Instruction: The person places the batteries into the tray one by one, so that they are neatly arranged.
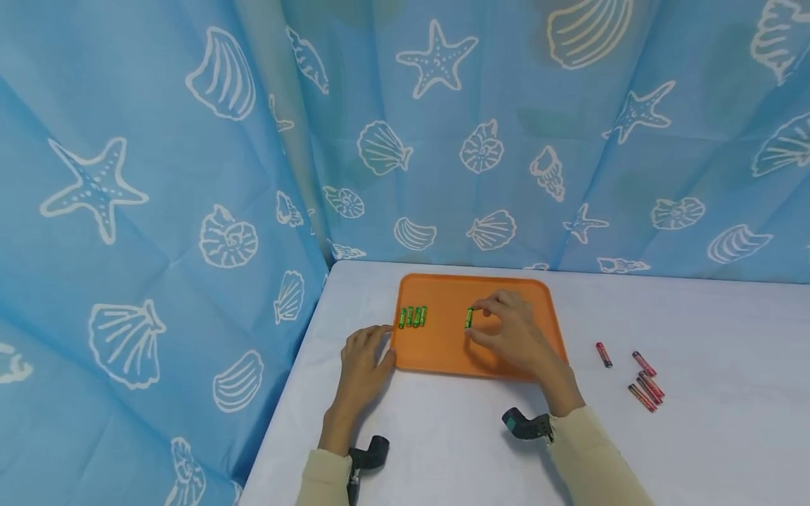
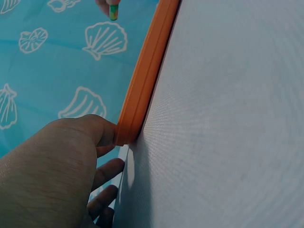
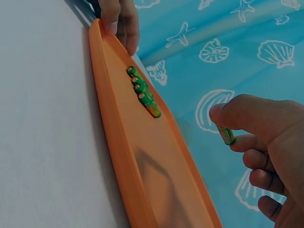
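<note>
Your right hand (image 1: 515, 334) pinches a small green cylindrical battery (image 1: 469, 318) between thumb and fingertip, holding it raised over the shallow orange rectangular tray (image 1: 443, 348). Four more green batteries (image 1: 416, 318) lie side by side near the tray's left end. Your left hand (image 1: 362, 362), fingers relaxed, touches the tray's near left corner. Red cylindrical batteries (image 1: 650, 386) lie on the white tabletop (image 1: 715, 337), right of the tray.
</note>
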The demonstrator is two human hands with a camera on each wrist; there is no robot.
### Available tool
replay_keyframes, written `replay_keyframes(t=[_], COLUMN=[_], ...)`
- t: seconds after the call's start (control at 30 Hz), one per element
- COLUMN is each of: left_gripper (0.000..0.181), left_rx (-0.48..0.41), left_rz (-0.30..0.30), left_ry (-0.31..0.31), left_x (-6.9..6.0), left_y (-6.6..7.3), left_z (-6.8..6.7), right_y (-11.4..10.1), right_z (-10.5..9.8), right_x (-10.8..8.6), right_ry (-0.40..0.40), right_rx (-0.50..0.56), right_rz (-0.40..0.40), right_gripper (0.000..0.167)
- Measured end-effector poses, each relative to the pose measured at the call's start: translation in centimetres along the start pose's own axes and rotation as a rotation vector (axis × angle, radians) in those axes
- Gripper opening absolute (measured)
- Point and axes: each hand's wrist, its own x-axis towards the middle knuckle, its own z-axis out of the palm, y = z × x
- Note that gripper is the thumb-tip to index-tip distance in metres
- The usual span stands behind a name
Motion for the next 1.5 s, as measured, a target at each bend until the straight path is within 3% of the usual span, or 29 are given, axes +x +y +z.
replay_keyframes(t=[1.0, 1.23, 1.5], left_gripper=[0.038, 0.040, 0.039], left_rx=[-0.005, 0.011, 0.017], left_rz=[0.012, -0.008, 0.012], left_ry=[0.008, -0.014, 0.011], left_x=[0.1, 0.0, 0.0], left_y=[-0.3, -0.1, 0.0], left_z=[0.0, 0.0, -0.1], right_y=[-0.9, -0.4, -0.1], right_z=[5.2, 6.1, 7.0], right_x=[4.2, 4.6, 4.9], right_ry=[-0.082, -0.106, -0.125], right_rx=[-0.005, -0.029, -0.047], right_rz=[-0.048, -0.026, -0.015], right_gripper=[0.041, 0.043, 0.044])
